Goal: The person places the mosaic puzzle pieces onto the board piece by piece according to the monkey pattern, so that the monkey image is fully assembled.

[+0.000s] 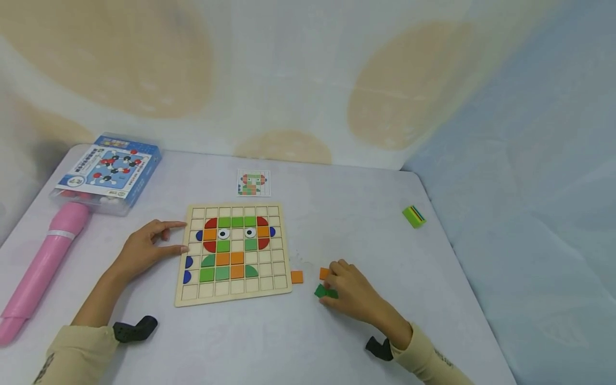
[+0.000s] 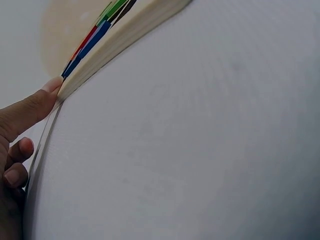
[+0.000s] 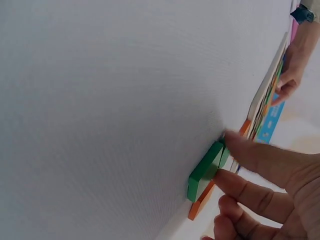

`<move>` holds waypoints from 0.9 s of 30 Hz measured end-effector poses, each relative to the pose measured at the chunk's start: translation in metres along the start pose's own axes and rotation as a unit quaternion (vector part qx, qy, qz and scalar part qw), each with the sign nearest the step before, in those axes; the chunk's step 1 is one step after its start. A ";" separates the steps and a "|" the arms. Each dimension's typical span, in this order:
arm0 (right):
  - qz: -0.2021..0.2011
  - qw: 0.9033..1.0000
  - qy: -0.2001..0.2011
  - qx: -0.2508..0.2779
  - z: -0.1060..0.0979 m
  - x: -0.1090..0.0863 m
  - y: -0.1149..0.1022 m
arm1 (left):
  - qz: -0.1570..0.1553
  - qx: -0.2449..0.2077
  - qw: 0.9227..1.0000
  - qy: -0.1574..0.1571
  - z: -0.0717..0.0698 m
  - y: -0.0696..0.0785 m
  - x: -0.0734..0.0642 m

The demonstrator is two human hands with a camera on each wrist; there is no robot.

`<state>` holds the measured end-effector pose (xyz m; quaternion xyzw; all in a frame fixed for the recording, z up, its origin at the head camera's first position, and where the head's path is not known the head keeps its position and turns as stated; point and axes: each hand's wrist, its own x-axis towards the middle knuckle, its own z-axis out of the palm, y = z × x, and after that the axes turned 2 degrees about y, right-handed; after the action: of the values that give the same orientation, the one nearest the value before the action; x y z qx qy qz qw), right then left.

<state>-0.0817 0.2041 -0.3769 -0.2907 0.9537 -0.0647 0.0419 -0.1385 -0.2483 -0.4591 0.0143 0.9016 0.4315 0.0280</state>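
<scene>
My left hand touches the left edge of a wooden grid board with the tips of its thumb and index finger, both straight. In the left wrist view the thumb meets the board's side. Coloured tiles on the board form a figure with two round eye tiles. Right of the board, my right hand pinches a green tile between thumb and index finger, low over the table. Another green tile lies against it. An orange tile is partly hidden by the fingers.
A loose orange tile lies by the board's right edge. Behind the board is a pattern card. A boxed molecule set and a pink cylinder are at left; a small green pack lies far right.
</scene>
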 end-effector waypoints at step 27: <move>0.087 0.994 0.066 0.011 0.013 0.000 -0.018 | 0.003 0.007 1.000 0.001 0.002 -0.004 0.001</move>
<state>-0.0700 0.1882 -0.3868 -0.2007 0.9754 -0.0908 -0.0123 -0.1397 -0.2488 -0.4634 0.0174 0.9046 0.4252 0.0259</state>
